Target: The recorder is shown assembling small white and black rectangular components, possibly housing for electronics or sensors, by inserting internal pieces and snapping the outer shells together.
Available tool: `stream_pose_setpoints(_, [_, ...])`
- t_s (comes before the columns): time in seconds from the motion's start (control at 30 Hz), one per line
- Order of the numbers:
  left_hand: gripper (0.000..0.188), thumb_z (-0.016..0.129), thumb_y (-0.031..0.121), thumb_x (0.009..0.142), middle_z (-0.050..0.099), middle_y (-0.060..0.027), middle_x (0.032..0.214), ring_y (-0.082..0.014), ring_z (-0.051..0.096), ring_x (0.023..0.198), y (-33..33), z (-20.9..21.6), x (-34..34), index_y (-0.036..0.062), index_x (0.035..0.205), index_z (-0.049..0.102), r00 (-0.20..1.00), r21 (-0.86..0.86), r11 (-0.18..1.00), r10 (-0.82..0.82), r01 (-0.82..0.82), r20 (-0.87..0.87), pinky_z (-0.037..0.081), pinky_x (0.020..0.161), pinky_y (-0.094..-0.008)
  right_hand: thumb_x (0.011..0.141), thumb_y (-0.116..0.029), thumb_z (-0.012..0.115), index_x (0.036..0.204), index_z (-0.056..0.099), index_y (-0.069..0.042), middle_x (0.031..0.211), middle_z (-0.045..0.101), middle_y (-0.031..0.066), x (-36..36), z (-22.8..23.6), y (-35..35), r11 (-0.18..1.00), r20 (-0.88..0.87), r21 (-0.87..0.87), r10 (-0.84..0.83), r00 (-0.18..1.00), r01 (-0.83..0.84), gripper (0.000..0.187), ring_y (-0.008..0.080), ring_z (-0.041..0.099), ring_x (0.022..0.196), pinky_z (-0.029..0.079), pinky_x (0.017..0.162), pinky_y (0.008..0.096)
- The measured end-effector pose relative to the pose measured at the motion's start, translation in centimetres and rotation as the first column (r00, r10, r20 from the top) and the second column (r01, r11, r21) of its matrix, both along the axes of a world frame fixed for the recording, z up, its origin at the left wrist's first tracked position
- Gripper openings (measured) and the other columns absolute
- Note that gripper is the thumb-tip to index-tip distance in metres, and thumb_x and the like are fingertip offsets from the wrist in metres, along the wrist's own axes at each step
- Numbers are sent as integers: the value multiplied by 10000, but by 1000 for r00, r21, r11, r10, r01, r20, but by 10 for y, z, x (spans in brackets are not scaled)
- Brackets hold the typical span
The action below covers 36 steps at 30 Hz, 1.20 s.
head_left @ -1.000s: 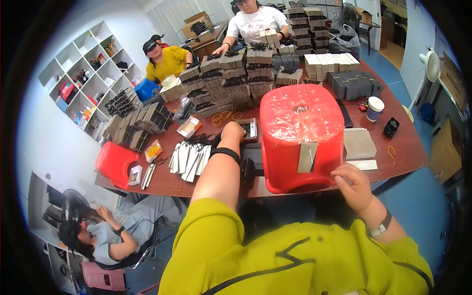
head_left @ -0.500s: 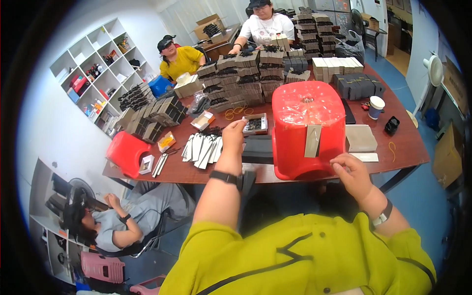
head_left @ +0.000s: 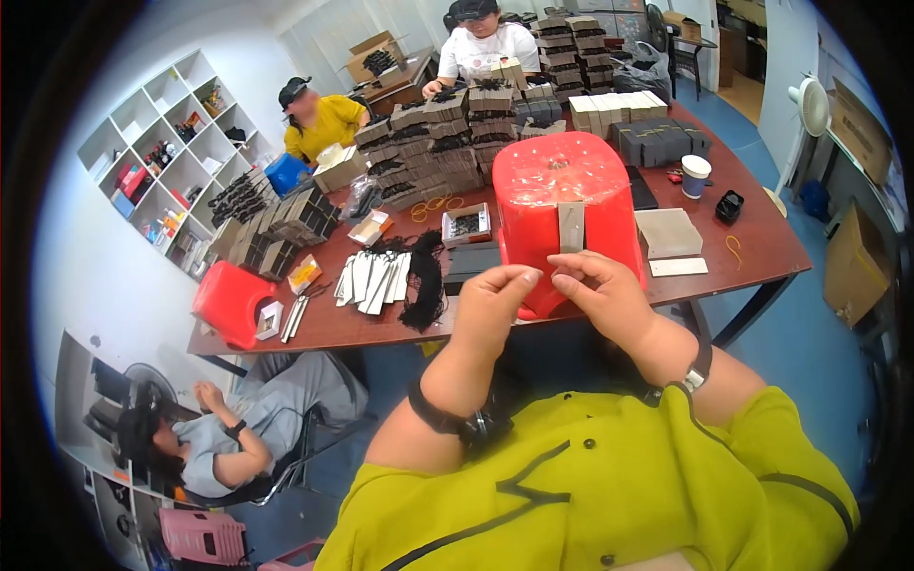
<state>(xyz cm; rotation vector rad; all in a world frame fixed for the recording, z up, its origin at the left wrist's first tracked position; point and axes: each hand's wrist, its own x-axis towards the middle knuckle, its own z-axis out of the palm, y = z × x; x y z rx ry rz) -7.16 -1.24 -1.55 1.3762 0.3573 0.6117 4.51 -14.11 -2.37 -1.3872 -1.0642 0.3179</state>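
Observation:
A red plastic stool [head_left: 564, 176] stands on the table in front of me, with a narrow grey card strip [head_left: 571, 226] against its near side. My left hand [head_left: 495, 303] is just below and left of the strip, thumb and fingertips pinched together. Close beside it, my right hand [head_left: 606, 297] has its thumb and index finger pinched too. The fingertips almost meet in front of the stool; anything between them is too small to make out. Left of the stool lie a small open box [head_left: 466, 226] of dark little pieces, black cords [head_left: 425, 285] and white strips [head_left: 373, 281].
Tall stacks of grey cards [head_left: 443, 133] fill the table's far side. At right are a grey block of cards [head_left: 669, 234], a paper cup [head_left: 695, 179] and a black object [head_left: 729, 206]. Another red stool [head_left: 227, 303] stands left. Three people sit around.
My left hand has come back from beside the small box toward the stool's front. My right hand has moved left, so both hands are now together. The view has shifted slightly.

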Motion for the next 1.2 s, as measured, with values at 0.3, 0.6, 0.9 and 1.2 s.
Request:
stream_pose_setpoints(0.3, [150, 533, 124, 926, 592, 5, 898, -58, 511, 785, -15, -26, -1, 19, 1027, 570, 987, 508, 848, -104, 153, -125, 431, 715, -203, 885, -115, 580, 939, 592, -5, 837, 604, 40, 9, -23, -12, 999, -53, 28, 32, 998, -30, 123, 107, 571, 778, 453, 709, 242])
stream_pose_setpoints(0.6, [133, 516, 74, 910, 580, -64, 822, -142, 563, 749, -12, -25, -4, 19, 1031, 505, 998, 628, 777, -1, 43, -66, 466, 676, -271, 920, -140, 511, 897, 544, -48, 895, 607, 70, 14, -43, -10, 781, -559, 108, 560, 612, -615, 100, 148, 565, 785, 445, 716, 283])
stream_pose_setpoints(0.9, [124, 625, 141, 842, 638, -129, 781, -231, 616, 714, 1, -23, -6, 25, 884, 637, 969, 760, 602, -128, 245, -210, 474, 648, -307, 877, -76, 544, 864, 550, -30, 792, 581, 48, 24, -39, -10, 854, -602, 193, 492, 629, -484, 48, 128, 533, 692, 424, 653, 242])
stream_pose_setpoints(1.2, [104, 586, 103, 873, 594, 11, 752, -58, 518, 690, -2, -39, 1, 13, 824, 602, 961, 232, 939, -215, 252, -173, 439, 620, -234, 867, -91, 581, 869, 562, -39, 797, 561, 15, 16, -39, -15, 869, -390, 34, 466, 794, -494, 56, 92, 519, 736, 418, 687, 222])
